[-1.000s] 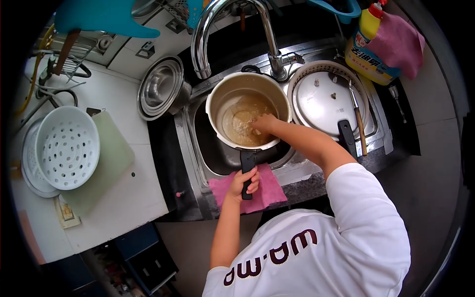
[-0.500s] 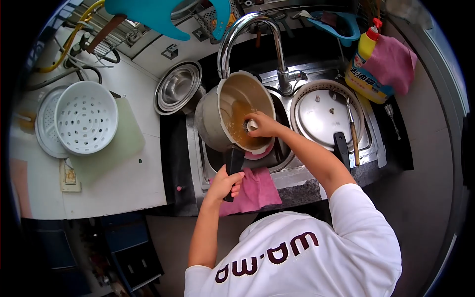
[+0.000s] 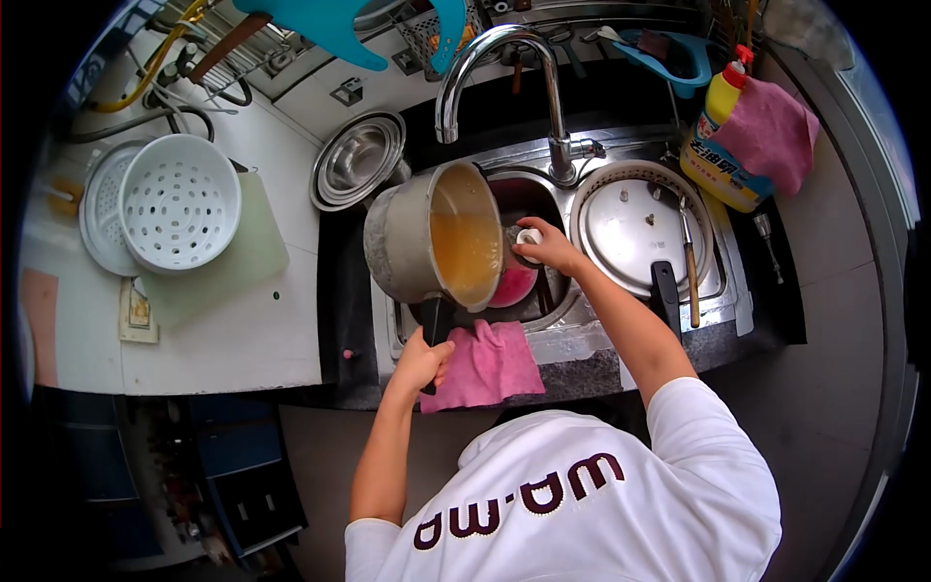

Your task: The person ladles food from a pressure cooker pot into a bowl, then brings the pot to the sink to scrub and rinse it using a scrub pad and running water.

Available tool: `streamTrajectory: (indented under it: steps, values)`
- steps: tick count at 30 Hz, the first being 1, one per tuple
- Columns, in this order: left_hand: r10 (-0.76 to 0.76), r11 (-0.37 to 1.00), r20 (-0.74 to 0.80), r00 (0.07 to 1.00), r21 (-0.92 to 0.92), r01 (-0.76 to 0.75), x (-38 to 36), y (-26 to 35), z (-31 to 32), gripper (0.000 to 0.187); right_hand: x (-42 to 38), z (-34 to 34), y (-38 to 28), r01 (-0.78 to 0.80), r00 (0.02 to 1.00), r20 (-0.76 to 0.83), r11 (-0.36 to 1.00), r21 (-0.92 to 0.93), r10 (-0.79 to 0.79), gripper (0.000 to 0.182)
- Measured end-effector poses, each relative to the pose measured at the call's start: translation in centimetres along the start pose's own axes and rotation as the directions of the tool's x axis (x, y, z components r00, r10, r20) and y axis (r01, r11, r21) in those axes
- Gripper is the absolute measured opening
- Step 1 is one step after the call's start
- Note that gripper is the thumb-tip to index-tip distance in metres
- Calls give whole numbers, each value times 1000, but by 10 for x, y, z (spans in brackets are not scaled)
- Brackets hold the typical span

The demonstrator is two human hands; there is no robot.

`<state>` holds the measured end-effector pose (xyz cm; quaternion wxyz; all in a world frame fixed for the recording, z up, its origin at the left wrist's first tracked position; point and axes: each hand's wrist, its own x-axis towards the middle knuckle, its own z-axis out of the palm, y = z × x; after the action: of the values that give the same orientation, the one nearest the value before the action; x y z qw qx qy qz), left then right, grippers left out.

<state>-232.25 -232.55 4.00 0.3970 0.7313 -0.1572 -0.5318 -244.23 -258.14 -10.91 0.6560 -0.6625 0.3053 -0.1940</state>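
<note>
A metal pot (image 3: 398, 242) is held tilted over the left basin of the sink (image 3: 531, 199), its mouth turned to the right and cloudy amber liquid (image 3: 461, 254) gathered toward the lower side. Its black handle (image 3: 436, 315) is gripped at the near side by the left hand (image 3: 425, 363), with the fingers wrapped around it. By the right hand (image 3: 551, 250), just right of the rim, a small white-and-dark object (image 3: 529, 239) is held between curled fingers; its exact kind cannot be told. The step in hand is judged to be the tipping of the liquid toward the basin; a firm grip and a controlled tilt are called for. Below the mouth, a pink object (image 3: 514, 288) is partly seen in the basin. A pink cloth (image 3: 495, 364) is draped over the near edge, while a metal lid (image 3: 635, 218) is set to the right and nested bowls (image 3: 359, 160) are placed far left.
</note>
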Motion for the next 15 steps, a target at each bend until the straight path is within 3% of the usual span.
streamTrajectory:
  steps: [9, 11, 12, 14, 15]
  values:
    - [108, 953, -123, 986, 294, -68, 0, -20, -16, 30, -7, -8, 13, 4, 1000, -21, 995, -96, -6, 62]
    - [116, 893, -177, 977, 449, -24, -7, -14, -16, 31, -7, -13, 11, 39, 999, -16, 990, -135, -41, 62]
    - [118, 896, -185, 976, 444, -25, -10, -11, -16, 31, -8, -16, 10, 41, 999, -19, 989, -139, -44, 63]
    - [198, 784, -260, 945, 620, 7, -15, -7, -17, 33, -6, -20, 12, 55, 998, -12, 984, -170, -58, 59]
    - [199, 788, -267, 943, 616, 8, -15, -8, -19, 33, -5, -21, 13, 60, 998, -4, 983, -172, -62, 59]
